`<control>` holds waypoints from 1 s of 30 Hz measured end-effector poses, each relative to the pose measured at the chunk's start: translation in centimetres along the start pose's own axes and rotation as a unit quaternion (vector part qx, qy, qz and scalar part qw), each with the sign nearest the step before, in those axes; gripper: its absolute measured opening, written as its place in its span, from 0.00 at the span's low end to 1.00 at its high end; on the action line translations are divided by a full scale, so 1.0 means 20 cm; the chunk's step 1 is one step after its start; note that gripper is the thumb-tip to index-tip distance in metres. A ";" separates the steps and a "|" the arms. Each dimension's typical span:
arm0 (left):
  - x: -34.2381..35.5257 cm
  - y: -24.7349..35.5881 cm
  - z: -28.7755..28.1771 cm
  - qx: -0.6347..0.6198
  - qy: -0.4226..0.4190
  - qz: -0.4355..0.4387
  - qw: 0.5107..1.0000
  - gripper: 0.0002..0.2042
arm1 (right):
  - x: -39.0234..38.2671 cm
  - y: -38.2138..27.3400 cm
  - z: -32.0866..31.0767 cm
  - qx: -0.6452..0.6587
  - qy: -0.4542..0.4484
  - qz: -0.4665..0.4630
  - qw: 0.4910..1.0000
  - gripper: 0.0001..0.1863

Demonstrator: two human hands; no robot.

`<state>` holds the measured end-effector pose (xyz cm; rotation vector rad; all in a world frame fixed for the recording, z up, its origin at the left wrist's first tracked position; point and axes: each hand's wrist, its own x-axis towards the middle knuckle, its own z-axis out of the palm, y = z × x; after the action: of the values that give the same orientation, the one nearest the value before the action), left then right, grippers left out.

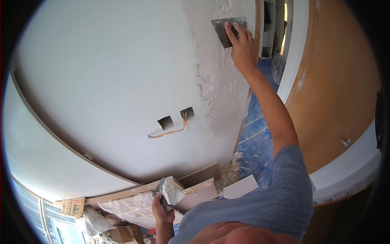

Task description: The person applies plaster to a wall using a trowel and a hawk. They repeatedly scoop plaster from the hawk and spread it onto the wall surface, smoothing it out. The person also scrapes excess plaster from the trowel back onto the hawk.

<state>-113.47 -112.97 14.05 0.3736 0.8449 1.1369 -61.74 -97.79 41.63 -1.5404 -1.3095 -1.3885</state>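
Head view — top rt of frame: R hand looks to pinch a dark blade, two fingers laid along its face; thumb's hidden, can't tell how tight.

And the L hand?

Bottom ctr: fingers wrapped round a grey plate, w/ a white lump on it. It's tilted — if that tilt steepens, lump could slide off.

Onto what?

Prob. the loose boards or the blue sheet, lower rt. Slippery underfoot, I'd guess.

Blade's up at the rough patch on the wall. Risk?

Uneven pressure: R arm is stretched far, so one corner could dig in & gouge.

And those wires, mid-frame, out of a square hole?

Could snag the plate if it swings close.
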 end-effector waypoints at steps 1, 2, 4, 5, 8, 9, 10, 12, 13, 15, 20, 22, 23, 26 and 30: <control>0.00 0.00 0.00 0.003 0.001 0.001 1.000 0.17 | -0.05 -0.01 0.00 0.006 -0.009 0.006 1.000 0.43; -0.01 0.00 0.02 0.005 0.003 0.003 1.000 0.17 | -0.09 -0.03 -0.01 -0.003 -0.018 0.008 1.000 0.43; -0.01 0.01 0.03 0.010 0.003 0.003 1.000 0.17 | -0.18 -0.06 -0.01 0.003 -0.036 0.016 0.999 0.43; -0.01 0.01 0.02 0.013 0.001 0.000 1.000 0.17 | -0.23 -0.07 -0.02 0.005 -0.045 0.021 0.999 0.43; -0.02 0.02 0.03 0.022 0.004 -0.007 1.000 0.17 | -0.41 -0.09 0.01 0.020 -0.060 0.025 0.998 0.43; -0.03 0.02 0.04 0.022 0.005 -0.009 1.000 0.17 | -0.47 -0.10 0.02 0.022 -0.068 0.027 0.997 0.43; -0.03 0.02 0.04 0.024 0.006 -0.015 1.000 0.17 | -0.54 -0.10 0.02 0.025 -0.075 0.029 0.996 0.43; -0.02 0.02 0.04 0.028 0.008 -0.026 0.999 0.17 | -0.67 -0.12 0.03 0.042 -0.086 0.038 0.995 0.44; -0.02 0.02 0.03 0.032 0.006 -0.030 0.999 0.17 | -0.75 -0.12 0.03 0.050 -0.095 0.044 0.993 0.44; -0.02 0.02 0.02 0.037 -0.001 -0.034 0.999 0.17 | -0.86 -0.14 0.01 0.066 -0.111 0.055 0.990 0.43; -0.02 0.04 0.05 0.041 -0.024 -0.028 0.998 0.17 | -0.60 -0.14 -0.18 0.043 -0.012 0.070 0.997 0.43; -0.03 0.05 0.05 0.041 -0.027 -0.024 0.999 0.17 | -0.29 -0.13 -0.22 0.029 0.033 0.048 0.998 0.43; -0.03 0.06 0.05 0.039 -0.031 -0.023 0.998 0.17 | -0.12 -0.14 -0.22 0.018 0.046 0.037 0.998 0.43; -0.03 0.07 0.06 0.038 -0.040 -0.018 0.998 0.17 | 0.36 -0.12 -0.21 -0.003 0.129 0.001 0.992 0.44; -0.03 0.08 0.04 0.025 -0.048 -0.011 0.998 0.17 | 0.73 -0.15 -0.26 -0.003 0.108 0.027 0.994 0.29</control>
<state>-113.96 -112.68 15.91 0.4568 0.7920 1.0708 -67.18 -98.45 56.50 -1.3771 -1.1256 -1.4799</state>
